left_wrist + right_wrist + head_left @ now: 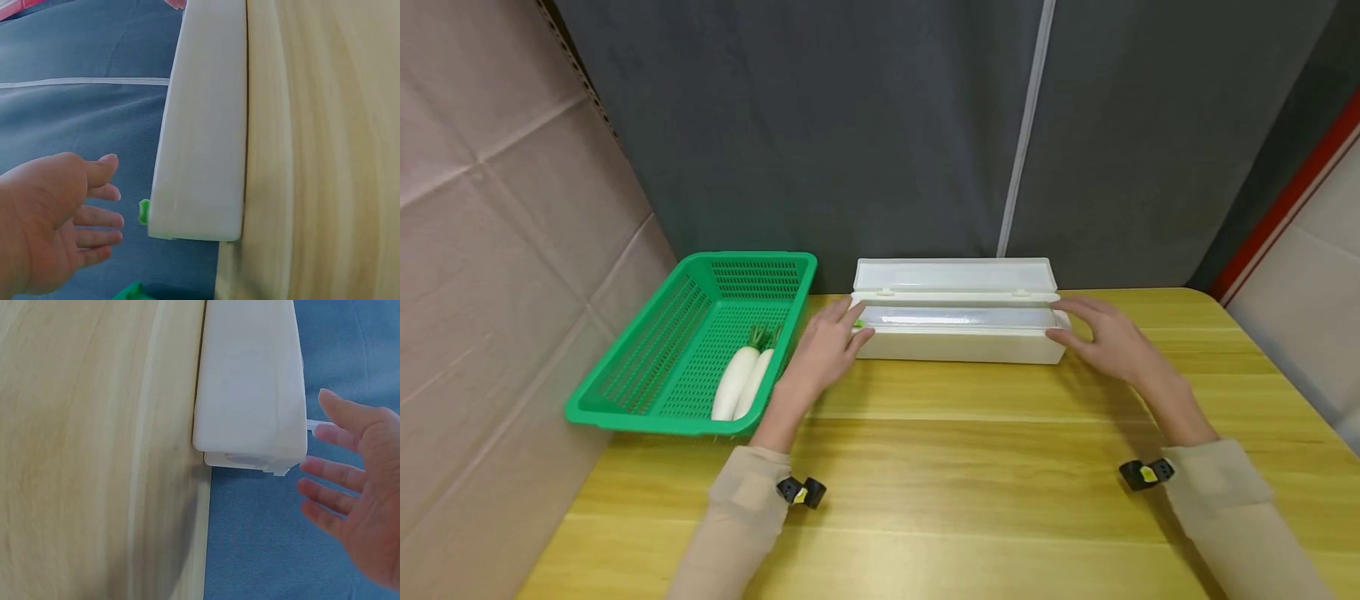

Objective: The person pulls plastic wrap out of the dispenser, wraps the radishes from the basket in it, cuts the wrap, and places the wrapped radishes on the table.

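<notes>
A long white plastic-wrap dispenser box (958,346) sits at the back of the table, its hinged lid (955,275) raised. Inside lies a shiny, clear-looking roll (958,317). A small green tab (144,212) sticks out near the left end. My left hand (829,343) is beside that end, thumb and fingers spread; the left wrist view shows a gap between fingertips and box. At the opposite end hovers my right hand (1108,340), its fingers loosely bent. In the right wrist view those fingertips come close to the box's edge, and nothing is held.
To the left stands a green plastic basket (688,426) with two white radishes (735,383) inside, leafy tops toward the back. A dark curtain (820,150) hangs behind the wooden table (955,475). Pale sheeting (497,275) walls off the left side.
</notes>
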